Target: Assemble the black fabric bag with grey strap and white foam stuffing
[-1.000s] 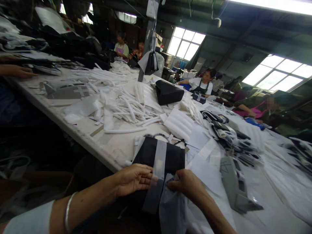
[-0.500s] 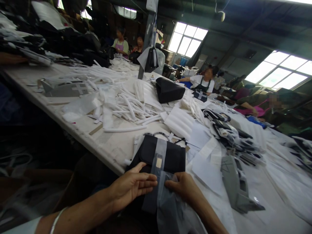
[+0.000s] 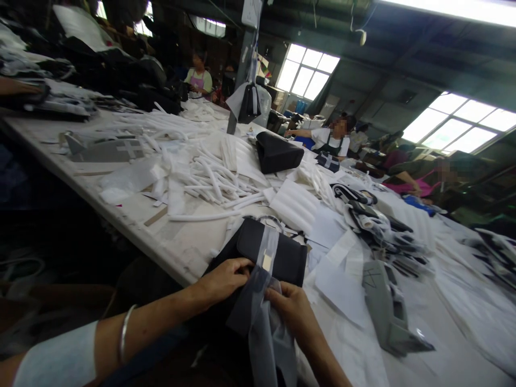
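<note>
A black bag [image 3: 278,255] lies at the near edge of the long white table [image 3: 189,242], with a translucent grey plastic strip [image 3: 268,248] running over its middle. My left hand [image 3: 223,279] is closed on the bag's near left side, fingers curled at the strip. My right hand [image 3: 292,312] is closed on the crumpled grey plastic film [image 3: 268,338] that hangs down off the table edge. The two hands sit close together on either side of the strip.
White foam rods [image 3: 209,180] and padded sheets [image 3: 294,204] cover the table middle. Another black bag [image 3: 278,153] sits farther back. Grey card shapes [image 3: 382,306] and black-and-white parts [image 3: 371,215] lie right. Other people sit along the far side. Dark piles at the back left.
My left hand's fingers went from flat on the bag to curled around the strip. My right hand moved in toward the left, bunching the plastic film. The bag shifted slightly.
</note>
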`<state>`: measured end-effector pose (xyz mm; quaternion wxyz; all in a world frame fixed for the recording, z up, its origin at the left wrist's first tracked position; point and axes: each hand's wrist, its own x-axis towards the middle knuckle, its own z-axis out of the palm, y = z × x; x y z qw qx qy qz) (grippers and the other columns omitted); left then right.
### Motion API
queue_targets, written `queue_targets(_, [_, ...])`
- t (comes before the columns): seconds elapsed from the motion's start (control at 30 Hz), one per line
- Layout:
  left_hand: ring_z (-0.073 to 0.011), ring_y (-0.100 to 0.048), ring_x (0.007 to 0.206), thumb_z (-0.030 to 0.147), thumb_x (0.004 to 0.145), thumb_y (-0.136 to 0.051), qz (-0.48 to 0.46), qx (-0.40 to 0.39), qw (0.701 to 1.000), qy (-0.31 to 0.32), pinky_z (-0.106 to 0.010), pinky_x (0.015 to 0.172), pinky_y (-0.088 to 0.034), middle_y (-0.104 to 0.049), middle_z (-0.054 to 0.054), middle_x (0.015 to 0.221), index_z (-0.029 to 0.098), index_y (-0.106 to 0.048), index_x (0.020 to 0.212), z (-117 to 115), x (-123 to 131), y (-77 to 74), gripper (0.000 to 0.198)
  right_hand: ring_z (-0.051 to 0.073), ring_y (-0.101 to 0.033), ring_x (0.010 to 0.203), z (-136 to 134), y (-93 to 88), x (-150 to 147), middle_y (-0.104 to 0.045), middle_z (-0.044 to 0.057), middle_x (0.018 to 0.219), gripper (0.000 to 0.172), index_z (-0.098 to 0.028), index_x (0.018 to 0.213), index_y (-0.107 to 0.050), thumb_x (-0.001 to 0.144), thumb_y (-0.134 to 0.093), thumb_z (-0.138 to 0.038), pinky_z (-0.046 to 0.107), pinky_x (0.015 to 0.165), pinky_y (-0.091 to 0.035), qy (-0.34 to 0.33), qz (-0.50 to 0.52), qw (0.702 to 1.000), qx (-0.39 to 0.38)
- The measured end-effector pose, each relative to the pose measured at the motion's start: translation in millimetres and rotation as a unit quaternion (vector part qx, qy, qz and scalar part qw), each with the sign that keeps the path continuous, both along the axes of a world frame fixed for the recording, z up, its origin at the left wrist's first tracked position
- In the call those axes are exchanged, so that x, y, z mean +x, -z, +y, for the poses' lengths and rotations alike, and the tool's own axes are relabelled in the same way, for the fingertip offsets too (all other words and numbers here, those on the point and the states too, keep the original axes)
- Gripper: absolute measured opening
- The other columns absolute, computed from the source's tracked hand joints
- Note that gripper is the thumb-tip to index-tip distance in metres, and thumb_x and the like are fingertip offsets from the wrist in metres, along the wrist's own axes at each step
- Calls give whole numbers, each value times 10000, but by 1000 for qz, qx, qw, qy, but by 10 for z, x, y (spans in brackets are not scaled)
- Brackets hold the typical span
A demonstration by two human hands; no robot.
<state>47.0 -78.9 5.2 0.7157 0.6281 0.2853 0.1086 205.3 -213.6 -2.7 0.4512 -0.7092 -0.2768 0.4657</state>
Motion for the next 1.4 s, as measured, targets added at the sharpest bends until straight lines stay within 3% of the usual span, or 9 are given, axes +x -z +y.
queue_targets(0.1, [-82, -557, 623, 188, 774, -486, 10, 127, 992, -8, -179, 516, -417, -627, -47, 1049, 191, -680, 1073, 51, 26, 60, 356, 155, -606, 597, 28, 54, -57, -693, 19, 690, 381, -138, 835, -714, 636, -807, -450, 234, 575, -458, 49, 99, 993, 47])
queue_targets(0.23, [-81, -492, 376, 287, 874, -404, 74, 49, 994, 61, -178, 358, -352, -665, -20, 780, 180, -528, 1309, 119, 82, 146, 465, 135, -581, 532, 39, 116, -41, -697, 17, 669, 431, -136, 883, -726, 593, -839, -435, 221, 518, -446, 90, 118, 988, 37])
queue_targets(0.43, [-45, -340, 267, 468, 858, -505, 79, -9, 995, 57, -136, 291, -231, -572, 40, 489, 141, -641, 1085, 71, 178, 218, 421, 174, -623, 581, 91, 155, -42, -710, 38, 683, 464, -136, 869, -737, 628, -795, -528, 254, 555, -489, 142, 131, 980, 43])
queue_targets(0.7, [-66, -384, 291, 604, 733, -646, 71, 6, 995, 63, -158, 293, -255, -556, 38, 486, 130, -647, 1013, 66, 226, 188, 550, 226, -668, 696, 154, 64, -170, -731, 55, 760, 508, -138, 864, -724, 625, -752, -585, 272, 615, -520, 171, 10, 985, 21])
queue_targets(0.9, [-98, -451, 307, 497, 795, -589, 77, 71, 991, 85, -184, 312, -315, -577, 7, 502, 138, -672, 871, 82, 225, 160, 376, 248, -682, 689, 156, 19, -147, -735, 56, 777, 555, -127, 1054, -674, 680, -725, -533, 305, 613, -526, 87, 29, 994, 53])
queue_targets(1.03, [-97, -457, 298, 422, 850, -501, 80, 77, 990, 83, -171, 314, -317, -588, 5, 496, 149, -619, 850, 84, 221, 133, 297, 284, -681, 851, 217, -52, 65, -741, 96, 866, 402, -135, 957, -705, 736, -667, -469, 326, 731, -508, 42, -180, 982, 33])
queue_targets(1.13, [-94, -441, 287, 389, 845, -503, 79, 52, 992, 83, -169, 310, -312, -604, 11, 499, 157, -582, 910, 91, 220, 119, 253, 274, -668, 830, 270, -89, 205, -732, 113, 850, 250, -160, 863, -721, 769, -589, -351, 319, 730, -466, 9, -408, 913, 3])
queue_targets(1.23, [-94, -419, 279, 372, 864, -463, 79, 39, 993, 79, -174, 306, -309, -608, 16, 500, 164, -555, 933, 92, 224, 141, 238, 247, -649, 747, 343, -71, 290, -714, 118, 798, 213, -167, 792, -715, 767, -536, -277, 311, 674, -435, -34, -508, 860, 6])
queue_targets(1.4, [-107, -443, 292, 366, 876, -436, 98, 43, 993, 56, -188, 318, -347, -595, 14, 490, 167, -534, 899, 69, 272, 229, 223, 270, -650, 765, 544, 13, 407, -724, 113, 752, 186, -158, 745, -728, 663, -654, -307, 344, 700, -486, 13, -355, 934, 30])
